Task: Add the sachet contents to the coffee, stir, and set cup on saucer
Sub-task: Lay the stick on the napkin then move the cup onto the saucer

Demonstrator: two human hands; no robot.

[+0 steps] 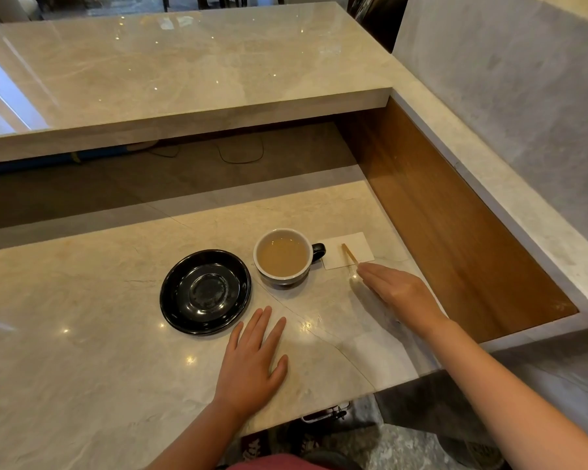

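Right hand (396, 291) is reaching flat, fingers open and gripping nothing, toward the wooden stirrer (349, 254) lying on the white sachet (348, 254). Left hand (253, 362) is resting open on the counter (82, 334), likely bracing. Coffee cup (283, 257) is sitting just right of the black saucer (205, 291), not yet on it.

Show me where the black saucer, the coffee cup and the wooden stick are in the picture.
black saucer (174, 293): head view, on its bare left rim.
coffee cup (283, 281): head view, on its outer front wall.
wooden stick (349, 253): head view, on the middle of its shaft, over the white paper.

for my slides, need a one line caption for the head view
Coffee cup beside empty black saucer; right hand reaches the stirrer on a napkin, left hand flat.
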